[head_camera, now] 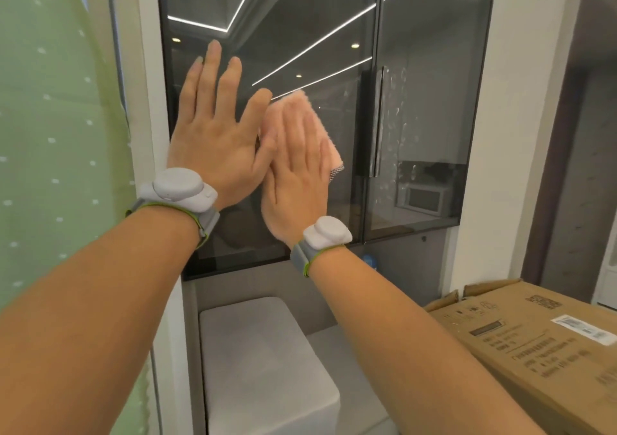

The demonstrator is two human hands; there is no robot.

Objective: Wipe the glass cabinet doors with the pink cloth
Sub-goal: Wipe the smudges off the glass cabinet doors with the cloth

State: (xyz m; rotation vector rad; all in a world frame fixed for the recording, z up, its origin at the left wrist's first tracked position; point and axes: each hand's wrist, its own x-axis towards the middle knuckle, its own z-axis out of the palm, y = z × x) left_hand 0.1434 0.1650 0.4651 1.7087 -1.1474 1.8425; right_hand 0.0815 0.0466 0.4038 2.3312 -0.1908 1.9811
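Two dark glass cabinet doors face me: the left door (pixel 300 34) and the right door (pixel 430 84), with a vertical metal handle (pixel 377 120) between them. My left hand (pixel 213 127) lies flat on the left door, fingers spread, holding nothing. My right hand (pixel 297 174) presses the pink cloth (pixel 320 134) flat against the same door, just right of the left hand. The cloth sticks out above and to the right of my fingers. Smudges and drops mark the right door beside the handle.
A green dotted curtain (pixel 56 134) hangs at the left. A white frame (pixel 147 100) borders the cabinet. Below stand a grey padded stool (pixel 260 351) and, at the right, a cardboard box (pixel 541 341). A white wall (pixel 484 134) is right of the cabinet.
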